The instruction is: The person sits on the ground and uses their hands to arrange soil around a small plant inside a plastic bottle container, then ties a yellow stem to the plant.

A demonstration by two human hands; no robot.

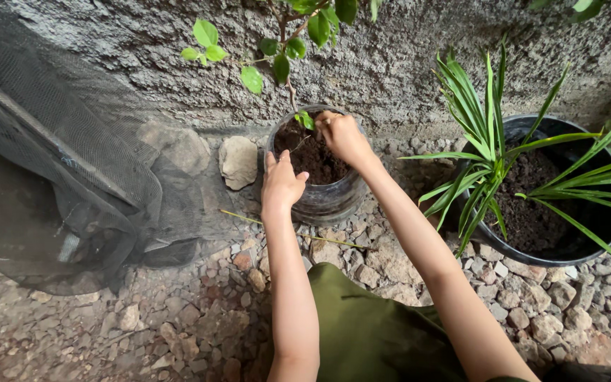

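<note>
Olive-green cloth [369, 332] over our lap sits nearest us. Leftward, black netting [58, 177] drapes beside a pale stone [238, 161]. Our left hand [281, 182] grips the near rim of the clear soil-filled pot [323, 201], fingers together. Our right hand [344, 136] pinches the thin stem [293, 95] at the soil. Rightmost stands a black pot [567, 251] of long-leaved plant.

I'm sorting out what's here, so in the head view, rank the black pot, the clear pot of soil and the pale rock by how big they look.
1. Black pot with the long-leaved plant: largest.
2. Clear pot, which both hands work at: middle.
3. Pale rock beside it: smallest.
The black pot sits slightly nearer the camera, which may widen its lead.
</note>
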